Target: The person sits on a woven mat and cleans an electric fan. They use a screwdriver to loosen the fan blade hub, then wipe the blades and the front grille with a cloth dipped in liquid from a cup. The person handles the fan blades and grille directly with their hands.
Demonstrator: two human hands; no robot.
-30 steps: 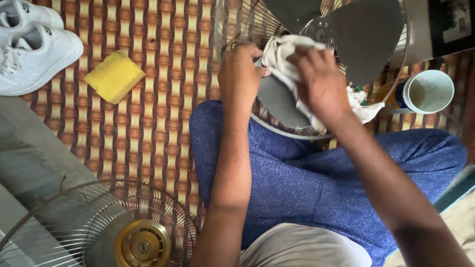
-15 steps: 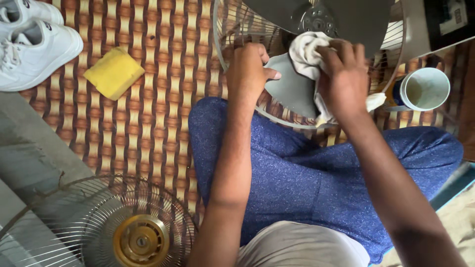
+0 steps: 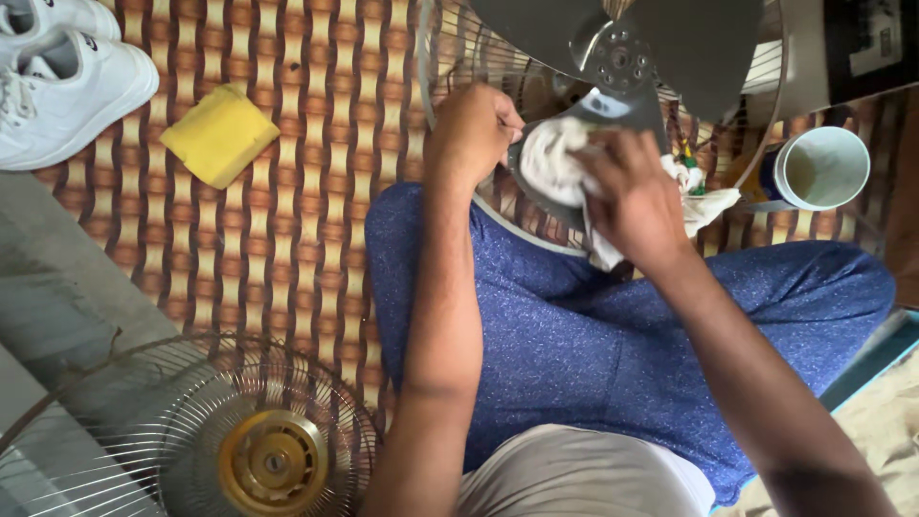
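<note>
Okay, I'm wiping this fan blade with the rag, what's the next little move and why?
Probably draw the white rag under your right hand toward the grey blade's outer tip, near your knee. The left hand grips the blade's edge, steadying it, and the rag sits mid-blade, so the tip looks unwiped.

Woven mat (image 3: 287,191) w/ yellow sponge (image 3: 218,134), white shoes (image 3: 67,81) left of left hand (image 3: 469,129); cup (image 3: 818,168) right of right hand (image 3: 632,196).
</note>
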